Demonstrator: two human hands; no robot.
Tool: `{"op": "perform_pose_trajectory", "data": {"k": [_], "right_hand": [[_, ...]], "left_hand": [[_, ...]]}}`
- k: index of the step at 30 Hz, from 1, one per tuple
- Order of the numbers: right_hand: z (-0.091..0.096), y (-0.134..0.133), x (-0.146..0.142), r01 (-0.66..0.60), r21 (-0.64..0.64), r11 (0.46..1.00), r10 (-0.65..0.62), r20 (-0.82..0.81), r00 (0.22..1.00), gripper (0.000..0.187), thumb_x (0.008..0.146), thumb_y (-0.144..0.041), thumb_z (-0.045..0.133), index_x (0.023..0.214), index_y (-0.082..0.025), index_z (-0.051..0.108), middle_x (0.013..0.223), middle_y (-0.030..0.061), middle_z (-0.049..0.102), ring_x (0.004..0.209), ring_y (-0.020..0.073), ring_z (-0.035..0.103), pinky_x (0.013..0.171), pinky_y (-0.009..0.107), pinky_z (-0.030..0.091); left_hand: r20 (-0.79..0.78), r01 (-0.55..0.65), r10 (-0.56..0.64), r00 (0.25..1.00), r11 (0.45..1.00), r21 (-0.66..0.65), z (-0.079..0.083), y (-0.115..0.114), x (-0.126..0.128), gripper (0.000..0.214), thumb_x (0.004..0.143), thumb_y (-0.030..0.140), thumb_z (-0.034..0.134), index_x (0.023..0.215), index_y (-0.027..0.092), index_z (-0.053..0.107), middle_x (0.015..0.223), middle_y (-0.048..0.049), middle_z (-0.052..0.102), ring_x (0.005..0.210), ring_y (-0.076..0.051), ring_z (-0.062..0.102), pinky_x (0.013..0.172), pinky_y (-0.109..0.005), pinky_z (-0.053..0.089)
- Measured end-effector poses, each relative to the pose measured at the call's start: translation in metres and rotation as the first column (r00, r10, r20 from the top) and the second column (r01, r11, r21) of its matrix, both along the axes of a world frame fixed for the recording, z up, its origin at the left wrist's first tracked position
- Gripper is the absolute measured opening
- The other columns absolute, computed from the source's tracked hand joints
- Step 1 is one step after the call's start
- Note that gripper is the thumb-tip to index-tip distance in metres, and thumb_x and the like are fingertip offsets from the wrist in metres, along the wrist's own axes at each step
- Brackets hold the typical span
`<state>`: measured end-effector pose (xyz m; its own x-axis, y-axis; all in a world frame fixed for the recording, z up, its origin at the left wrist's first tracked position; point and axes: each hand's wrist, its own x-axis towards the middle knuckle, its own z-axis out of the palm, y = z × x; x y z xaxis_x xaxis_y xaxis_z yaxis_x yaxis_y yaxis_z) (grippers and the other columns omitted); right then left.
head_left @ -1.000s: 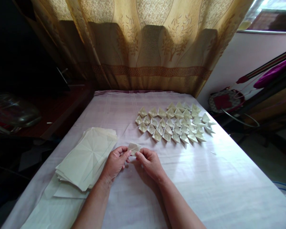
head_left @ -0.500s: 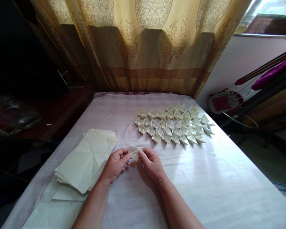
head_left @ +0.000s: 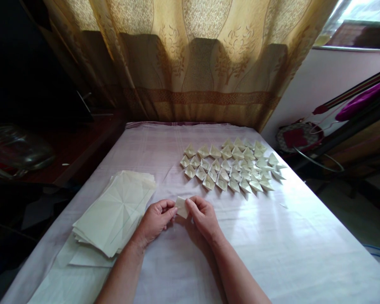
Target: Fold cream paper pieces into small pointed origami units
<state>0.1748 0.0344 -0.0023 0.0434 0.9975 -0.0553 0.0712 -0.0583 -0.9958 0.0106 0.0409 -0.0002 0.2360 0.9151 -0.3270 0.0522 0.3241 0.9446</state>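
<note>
A small folded piece of cream paper (head_left: 181,207) is held between my two hands, above the sheet-covered table. My left hand (head_left: 158,217) pinches its left edge between thumb and fingers. On its right edge, the thumb and curled fingers of my right hand (head_left: 204,215) grip it. Beyond my hands, toward the right, several folded paper boats (head_left: 221,180) stand in close rows. Left of my left hand lies a stack of creased cream paper sheets (head_left: 114,211), with star-like fold lines on the top sheet.
A pale checked cloth (head_left: 256,257) covers the table. Patterned gold curtains (head_left: 199,63) hang behind its far edge. On the left is a dark wooden surface with a clear plastic-looking object (head_left: 19,147). A round bag (head_left: 299,137) and a purple item (head_left: 364,101) are at the right.
The folded paper has turned slightly and shifted a little to the right and nearer to me. Both hands keep their pinch on it. The boats and the stack stay put.
</note>
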Motion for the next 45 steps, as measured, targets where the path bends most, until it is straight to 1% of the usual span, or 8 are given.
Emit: {"op": "perform_pose_trajectory", "data": {"k": [12,17,20,27,32,36,41,45], "right_hand": [[-0.004,0.001,0.003,0.011,0.02,1.0,-0.011,-0.013,1.0,0.04,0.077,-0.054,0.058,0.059,-0.019,0.053,0.051,-0.0036,0.046,0.05,0.0099,0.04,0.049,0.022,0.036],[-0.003,0.002,0.003,-0.014,0.056,0.998,0.014,-0.014,1.0,0.031,0.078,-0.049,0.06,0.077,-0.018,0.065,0.063,-0.0007,0.057,0.056,0.0123,0.048,0.052,0.022,0.041],[-0.007,0.002,0.002,-0.018,0.08,0.997,0.016,0.021,1.0,0.028,0.077,-0.045,0.06,0.07,-0.019,0.063,0.061,-0.0005,0.058,0.057,0.0127,0.049,0.054,0.023,0.041],[-0.014,0.0,-0.002,0.056,0.088,0.995,-0.064,0.089,0.994,0.029,0.078,-0.045,0.06,0.066,-0.019,0.063,0.059,-0.0009,0.059,0.057,0.0125,0.05,0.057,0.024,0.041],[-0.009,0.003,0.002,0.02,0.054,0.998,-0.021,0.011,1.0,0.031,0.079,-0.048,0.058,0.076,-0.018,0.067,0.065,0.0006,0.063,0.06,0.0141,0.053,0.058,0.024,0.044],[-0.005,0.003,0.007,-0.014,0.078,0.997,0.006,0.105,0.995,0.032,0.081,-0.046,0.056,0.066,-0.019,0.06,0.059,-0.0012,0.057,0.057,0.0129,0.05,0.054,0.023,0.04],[-0.006,0.001,0.005,0.002,0.15,0.989,-0.038,0.234,0.972,0.032,0.081,-0.043,0.054,0.06,-0.02,0.055,0.054,-0.0023,0.053,0.054,0.0117,0.046,0.053,0.023,0.035],[-0.007,0.001,0.004,0.027,0.11,0.994,-0.045,0.159,0.986,0.031,0.081,-0.046,0.054,0.064,-0.02,0.056,0.057,-0.0021,0.054,0.055,0.0123,0.047,0.054,0.023,0.038]], "left_hand": [[-0.072,0.021,-0.02,0.997,1.0,0.004,0.001,0.0,0.003,0.048,0.068,0.055,0.07,0.091,0.012,0.07,0.056,0.0013,0.058,0.046,-0.009,0.045,0.042,-0.018,0.031],[-0.113,0.072,-0.057,0.992,0.988,0.136,0.0,-0.003,0.006,0.03,0.074,0.045,0.067,0.077,0.015,0.069,0.061,0.0007,0.06,0.053,-0.01,0.048,0.052,-0.02,0.038],[-0.215,0.114,-0.064,0.975,0.967,0.226,0.001,-0.006,0.008,0.023,0.077,0.038,0.063,0.069,0.017,0.068,0.062,0.0011,0.06,0.059,-0.013,0.051,0.057,-0.02,0.039],[-0.271,0.146,-0.075,0.96,0.957,0.251,0.0,-0.008,0.008,0.018,0.077,0.034,0.06,0.071,0.018,0.067,0.063,0.0016,0.06,0.06,-0.013,0.052,0.056,-0.02,0.039],[-0.206,0.068,-0.022,0.978,0.974,0.217,-0.002,-0.003,0.006,0.023,0.077,0.039,0.059,0.076,0.017,0.066,0.06,0.0014,0.059,0.055,-0.013,0.05,0.054,-0.021,0.039],[-0.122,-0.007,0.029,0.992,0.985,0.174,-0.002,-0.002,0.006,0.028,0.074,0.045,0.063,0.077,0.017,0.064,0.055,0.0033,0.055,0.049,-0.011,0.045,0.048,-0.021,0.035],[-0.107,0.017,-0.004,0.994,0.992,0.124,-0.001,-0.003,0.007,0.031,0.072,0.047,0.064,0.076,0.016,0.063,0.057,0.003,0.056,0.047,-0.009,0.042,0.046,-0.02,0.033],[-0.063,-0.003,0.006,0.998,0.998,0.055,0.004,-0.002,0.007,0.038,0.068,0.053,0.064,0.078,0.016,0.062,0.054,0.0047,0.053,0.043,-0.007,0.039,0.042,-0.019,0.03]]}}
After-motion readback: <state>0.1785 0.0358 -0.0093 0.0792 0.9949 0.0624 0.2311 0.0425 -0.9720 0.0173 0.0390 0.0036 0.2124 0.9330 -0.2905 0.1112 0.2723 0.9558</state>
